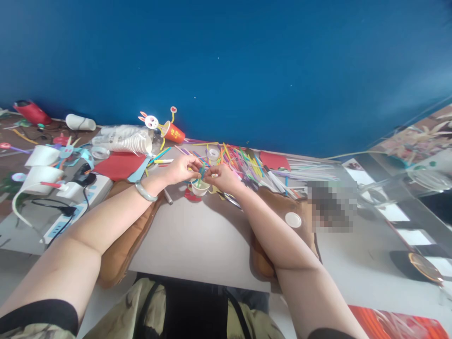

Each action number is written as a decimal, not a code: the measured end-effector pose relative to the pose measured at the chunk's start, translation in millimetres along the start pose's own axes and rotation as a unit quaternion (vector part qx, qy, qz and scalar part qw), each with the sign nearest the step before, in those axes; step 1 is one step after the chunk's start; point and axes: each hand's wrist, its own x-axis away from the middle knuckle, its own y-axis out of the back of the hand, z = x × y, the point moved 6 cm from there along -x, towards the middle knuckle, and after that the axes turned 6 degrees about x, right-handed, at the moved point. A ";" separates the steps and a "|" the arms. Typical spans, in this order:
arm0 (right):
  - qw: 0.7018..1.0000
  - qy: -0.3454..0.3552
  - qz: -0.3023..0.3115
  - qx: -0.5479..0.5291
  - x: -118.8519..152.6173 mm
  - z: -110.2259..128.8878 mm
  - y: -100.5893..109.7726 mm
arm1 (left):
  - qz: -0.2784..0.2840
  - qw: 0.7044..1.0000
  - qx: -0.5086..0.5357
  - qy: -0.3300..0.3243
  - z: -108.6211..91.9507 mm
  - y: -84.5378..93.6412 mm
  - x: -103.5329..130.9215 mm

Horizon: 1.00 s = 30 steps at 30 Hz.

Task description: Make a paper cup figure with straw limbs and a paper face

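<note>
Grey desk (197,240), against a blue wall.

Left hand (181,168): grip pinched narrow on the thin green and blue paper strips (201,172); pale green bangle (145,192) at the wrist.

Right hand (221,177): grip closed on the same strips from the other side, fingertips nearly touching the left's.

Small white paper cup (199,188): upright on the desk, directly beneath both hands, strips reaching into it.

Loose heap of coloured paper strips (247,162): just behind the hands.

Stack of white paper cups (129,142), lying on its side, left rear.

Red paper cup (173,133), tipped, yellow characters, unreadable.

White power strip (76,207), far left.
</note>
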 end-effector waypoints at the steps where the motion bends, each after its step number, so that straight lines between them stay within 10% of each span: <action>1: 1.000 0.005 -0.002 -0.004 -0.4 -0.3 -0.8 | 0.005 1.000 0.001 0.005 0.5 0.3 0.0; 19: 0.996 0.040 0.001 0.075 1.7 8.9 4.9 | 0.129 0.990 -0.006 -0.059 -18.3 -0.6 6.8; 30: 0.997 0.051 -0.015 0.047 1.0 7.8 1.2 | 0.103 0.993 -0.028 -0.041 -13.9 -1.6 4.1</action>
